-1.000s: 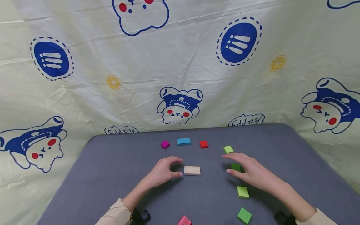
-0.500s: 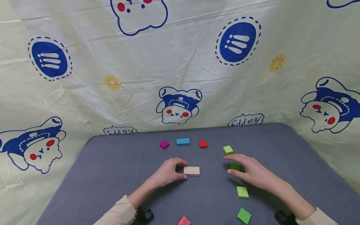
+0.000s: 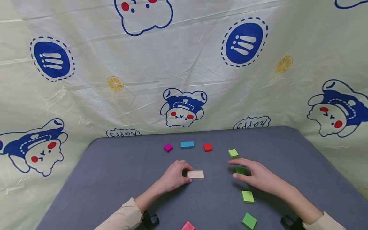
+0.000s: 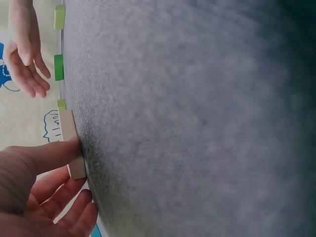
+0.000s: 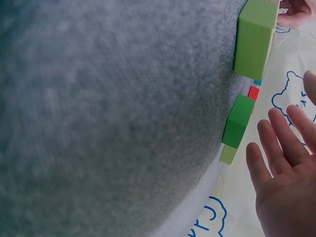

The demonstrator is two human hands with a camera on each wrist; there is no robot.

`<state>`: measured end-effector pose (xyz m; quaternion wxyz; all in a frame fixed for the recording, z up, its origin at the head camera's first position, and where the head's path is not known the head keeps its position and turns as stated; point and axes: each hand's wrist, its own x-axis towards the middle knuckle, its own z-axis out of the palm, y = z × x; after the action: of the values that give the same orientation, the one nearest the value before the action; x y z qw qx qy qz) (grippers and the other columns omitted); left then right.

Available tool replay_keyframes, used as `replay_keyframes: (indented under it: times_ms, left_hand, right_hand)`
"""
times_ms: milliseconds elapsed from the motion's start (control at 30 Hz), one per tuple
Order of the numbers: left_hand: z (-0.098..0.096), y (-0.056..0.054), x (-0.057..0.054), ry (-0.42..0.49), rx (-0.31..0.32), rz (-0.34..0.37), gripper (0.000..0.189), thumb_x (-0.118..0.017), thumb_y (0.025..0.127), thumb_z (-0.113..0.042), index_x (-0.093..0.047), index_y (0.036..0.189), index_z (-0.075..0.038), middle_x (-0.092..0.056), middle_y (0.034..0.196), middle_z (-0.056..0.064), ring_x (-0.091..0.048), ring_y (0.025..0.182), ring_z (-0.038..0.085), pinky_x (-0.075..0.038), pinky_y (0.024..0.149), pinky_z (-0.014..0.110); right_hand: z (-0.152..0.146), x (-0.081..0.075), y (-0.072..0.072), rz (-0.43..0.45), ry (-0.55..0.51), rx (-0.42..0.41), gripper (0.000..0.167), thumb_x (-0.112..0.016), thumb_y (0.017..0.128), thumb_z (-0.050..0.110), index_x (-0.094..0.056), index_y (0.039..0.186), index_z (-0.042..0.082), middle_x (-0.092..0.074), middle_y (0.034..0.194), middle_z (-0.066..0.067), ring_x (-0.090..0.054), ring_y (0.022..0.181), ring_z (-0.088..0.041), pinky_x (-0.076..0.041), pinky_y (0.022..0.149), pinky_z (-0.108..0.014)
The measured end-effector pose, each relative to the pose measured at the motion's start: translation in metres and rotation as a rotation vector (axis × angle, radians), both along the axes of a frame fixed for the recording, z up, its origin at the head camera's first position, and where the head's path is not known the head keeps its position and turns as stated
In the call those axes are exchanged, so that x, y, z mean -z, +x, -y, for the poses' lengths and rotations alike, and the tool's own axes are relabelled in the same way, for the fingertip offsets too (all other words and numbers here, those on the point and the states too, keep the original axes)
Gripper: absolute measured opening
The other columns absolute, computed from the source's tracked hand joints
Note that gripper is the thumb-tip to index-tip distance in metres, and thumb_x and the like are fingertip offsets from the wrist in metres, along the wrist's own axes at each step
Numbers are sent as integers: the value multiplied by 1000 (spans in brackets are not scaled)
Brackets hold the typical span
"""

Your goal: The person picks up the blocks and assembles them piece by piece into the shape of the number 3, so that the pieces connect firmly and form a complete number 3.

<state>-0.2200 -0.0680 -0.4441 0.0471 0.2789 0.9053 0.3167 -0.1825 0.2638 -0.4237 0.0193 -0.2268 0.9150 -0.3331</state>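
Observation:
My left hand (image 3: 174, 176) is at the left end of a flat, pale wooden block (image 3: 196, 175) lying mid-table. In the left wrist view, the thumb presses the near side of this wooden block (image 4: 68, 123) and the fingers curl behind its far side, pinching it. My right hand (image 3: 257, 174) hovers with fingers extended over a dark green block (image 3: 240, 171), partly covering it in the head view. The right wrist view shows that palm (image 5: 286, 192) holding nothing, beside the dark green block (image 5: 238, 121).
Along the back lie a magenta block (image 3: 168, 147), a blue block (image 3: 187, 145) and a red block (image 3: 208, 147). Down the right are lime blocks (image 3: 233, 153) and a brighter green block (image 3: 249, 221). A pink block (image 3: 188, 225) sits near the front. A printed curtain (image 3: 138, 64) hangs behind.
My left hand has moved right onto the wooden block's end, and its fingers have closed in around it. The right hand has stayed nearly still. The blocks lie where they were.

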Motion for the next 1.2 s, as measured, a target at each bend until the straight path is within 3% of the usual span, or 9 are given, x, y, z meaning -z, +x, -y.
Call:
replay_keyframes:
  times_ms: [800,1200]
  left_hand:
    - [41,4,1,30,-25,-19,22,-80,81,-9,-72,102,-10,-62,98,-4,-55,93,18,-45,84,39]
    - [48,0,2,48,-23,-2,23,-81,80,-10,-73,101,-10,-60,94,-5,-54,90,16,-45,81,36]
  right_hand:
    - [-7,0,-2,-51,24,23,50,-69,91,42,-60,134,18,-59,133,4,-54,124,-27,-44,96,-51]
    - [-17,4,-5,-51,26,36,47,-70,91,37,-61,132,16,-62,129,2,-57,119,-29,-45,94,-50]
